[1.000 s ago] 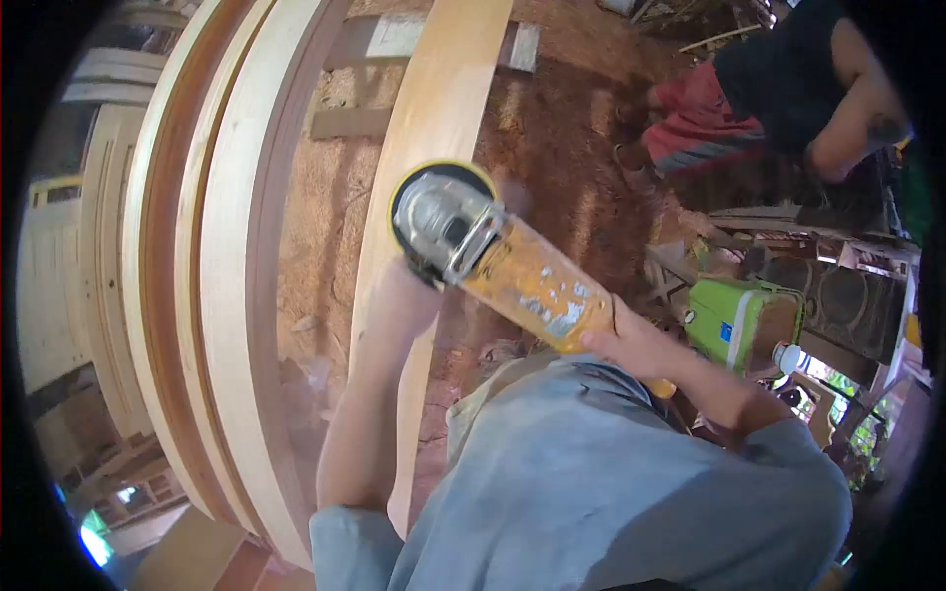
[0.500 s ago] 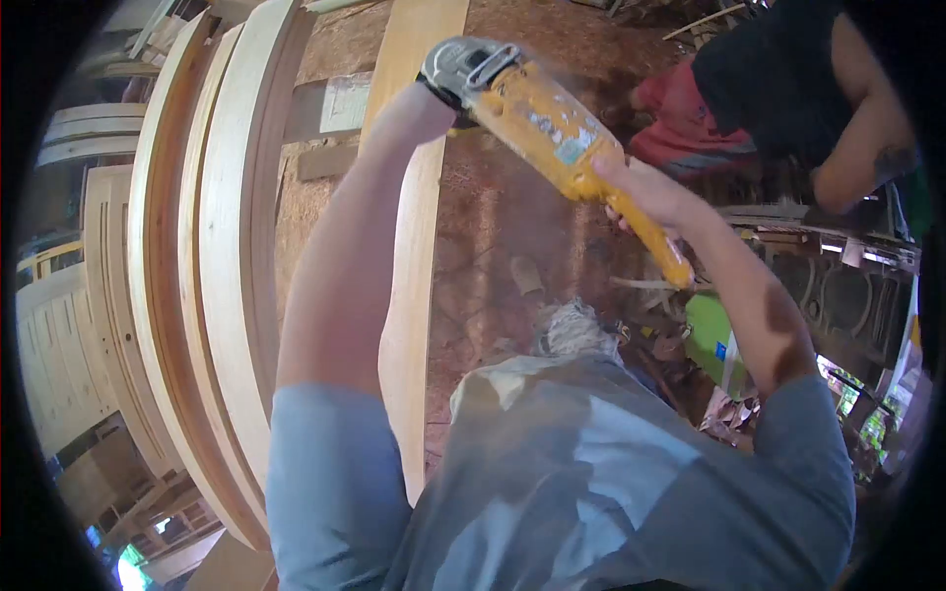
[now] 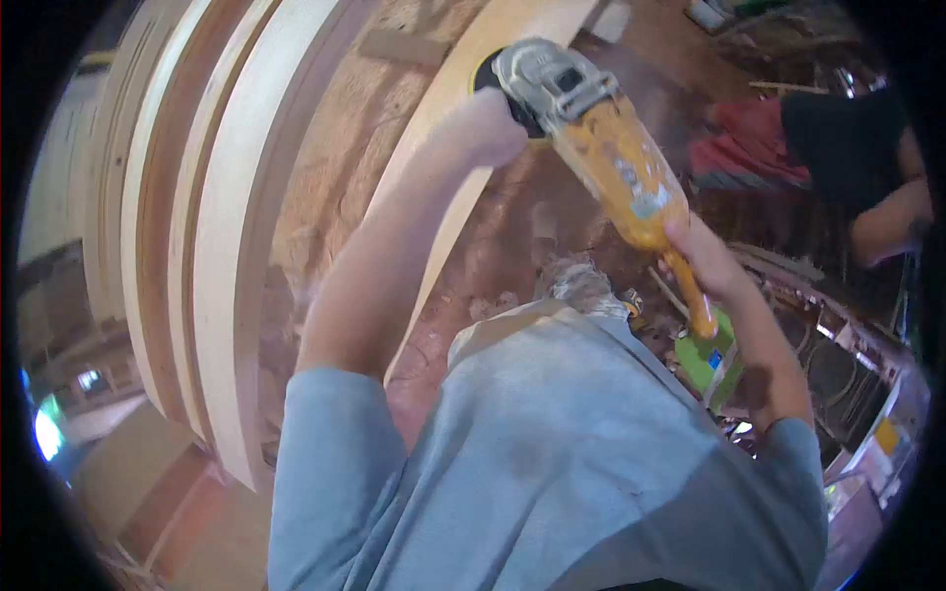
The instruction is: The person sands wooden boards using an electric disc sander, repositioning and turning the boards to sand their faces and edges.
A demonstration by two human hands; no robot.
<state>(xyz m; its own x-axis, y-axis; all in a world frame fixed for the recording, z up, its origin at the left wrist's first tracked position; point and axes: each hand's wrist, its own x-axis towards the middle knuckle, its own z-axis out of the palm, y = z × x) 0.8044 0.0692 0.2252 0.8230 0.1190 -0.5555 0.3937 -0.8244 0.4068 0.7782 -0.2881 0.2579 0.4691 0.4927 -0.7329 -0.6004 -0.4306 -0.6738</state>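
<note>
A worn yellow power tool [image 3: 626,172] with a metal head and a round dark disc lies over the pale wooden board [image 3: 448,163]. My left hand [image 3: 490,128] is closed at the head end beside the disc; what its fingers wrap round there is mostly hidden, likely the tool's front grip. Around the rear handle of the tool my right hand [image 3: 702,254] is wrapped. The disc rests at or just above the board's face; contact cannot be made out.
Long curved-looking planks [image 3: 232,197] stand on the left. Another person [image 3: 838,148] in a dark top and red shorts is at the upper right. A green box [image 3: 708,364] sits right of my body. Wood dust covers the ground.
The view has turned, so the board slants more. Over the last second the tool and both hands moved up and away along the board. Both hands keep their hold.
</note>
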